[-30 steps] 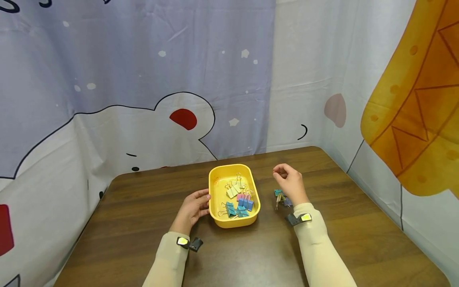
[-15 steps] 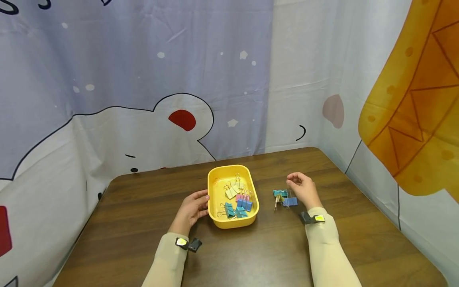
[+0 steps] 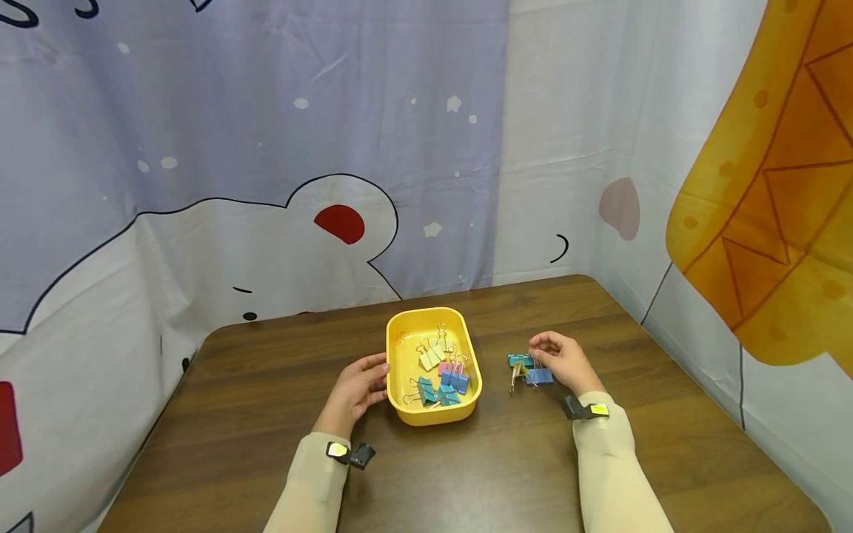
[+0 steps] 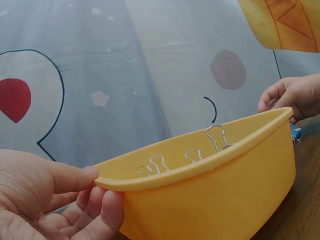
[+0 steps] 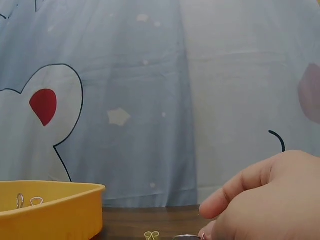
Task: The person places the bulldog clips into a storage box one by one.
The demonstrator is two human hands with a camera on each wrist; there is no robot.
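Note:
My left hand (image 3: 353, 389) holds the left rim of a yellow plastic basket (image 3: 433, 419); the left wrist view shows the thumb over the rim and fingers below. Inside lie several binder clips: pale yellow (image 3: 432, 357), pink (image 3: 443, 367), blue (image 3: 455, 381) and teal (image 3: 426, 391). To the basket's right, my right hand (image 3: 566, 364) is low over a small group on the table: a teal binder clip (image 3: 520, 360), a yellow binder clip (image 3: 519, 372) and a blue binder clip (image 3: 540, 376). Its thumb and index fingertips are close by the wire handles, slightly apart in the right wrist view.
The brown wooden table (image 3: 466, 481) has rounded far corners. A printed curtain (image 3: 426, 148) hangs behind it and along the right side. The basket wall (image 5: 60, 220) stands left of the right hand. Each sleeve carries a wrist camera (image 3: 362, 455).
My right hand has moved right and down from near the basket to the clips on the table, uncovering the blue one. The left hand and basket stay put.

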